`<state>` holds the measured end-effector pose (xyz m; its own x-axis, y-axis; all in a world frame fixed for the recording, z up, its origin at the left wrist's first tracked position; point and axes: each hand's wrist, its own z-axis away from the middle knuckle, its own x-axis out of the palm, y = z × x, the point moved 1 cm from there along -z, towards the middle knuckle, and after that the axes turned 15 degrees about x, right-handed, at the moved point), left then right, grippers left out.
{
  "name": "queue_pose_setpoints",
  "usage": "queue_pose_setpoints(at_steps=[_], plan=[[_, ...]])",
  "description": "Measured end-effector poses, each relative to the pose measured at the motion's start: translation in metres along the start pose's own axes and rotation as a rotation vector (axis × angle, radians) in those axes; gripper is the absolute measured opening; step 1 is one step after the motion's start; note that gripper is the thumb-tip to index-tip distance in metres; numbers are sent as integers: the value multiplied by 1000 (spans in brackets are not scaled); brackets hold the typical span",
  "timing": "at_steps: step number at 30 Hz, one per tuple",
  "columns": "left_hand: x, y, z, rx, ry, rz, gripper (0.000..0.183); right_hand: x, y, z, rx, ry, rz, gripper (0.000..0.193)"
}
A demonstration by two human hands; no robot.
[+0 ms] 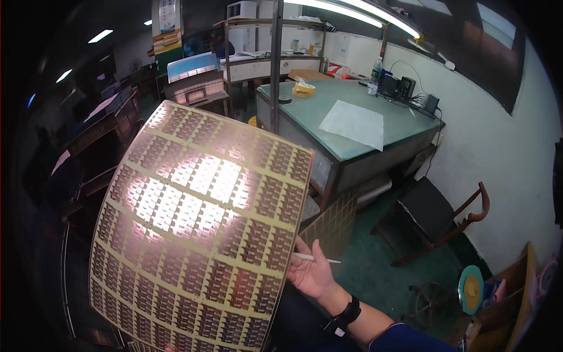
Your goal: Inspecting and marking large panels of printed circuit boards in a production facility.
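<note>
A large, slightly bowed circuit board panel point(258, 220) fills the middle of the view, tilted up toward me. Its copper-brown face carries rows of small repeated patterns with yellowish strips between, and bright glare covers its centre. At the panel's right edge is my right hand point(314, 274), closed around a slim white pen point(322, 259), with its fingertips against the edge. Of my left hand point(170, 348), only a fingertip shows, pressed on the panel's bottom edge; the rest is out of view. Another patterned panel point(334, 222) stands behind, to the right of the first.
A green-topped workbench point(316, 129) carries a white sheet point(355, 124), a tape roll point(303, 89), a bottle point(376, 69) and black devices. A dark chair point(425, 205) stands by the right wall. Racks with panels point(99, 141) line the left. A metal post point(275, 70) rises at the bench.
</note>
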<state>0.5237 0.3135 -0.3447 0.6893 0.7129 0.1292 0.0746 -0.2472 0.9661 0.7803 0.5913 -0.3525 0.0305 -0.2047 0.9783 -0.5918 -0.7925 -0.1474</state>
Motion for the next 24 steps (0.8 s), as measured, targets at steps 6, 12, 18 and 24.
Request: queue_pose_setpoints(at_steps=[6, 12, 18, 24], plan=[[-44, 8, 19, 22, 73, -327, 64, 2, -56, 17, -288, 260, 87, 46], [-41, 22, 7, -337, 360, 69, 60, 9, -62, 34, -294, 403, 350, 47], [2, 51, 4, -398, 429, 44, 60, 5, -58, 38, -271, 349, 394, 44], [17, 58, 6, -346, 481, -38, 61, 16, -55, 38, -291, 353, 487, 41]])
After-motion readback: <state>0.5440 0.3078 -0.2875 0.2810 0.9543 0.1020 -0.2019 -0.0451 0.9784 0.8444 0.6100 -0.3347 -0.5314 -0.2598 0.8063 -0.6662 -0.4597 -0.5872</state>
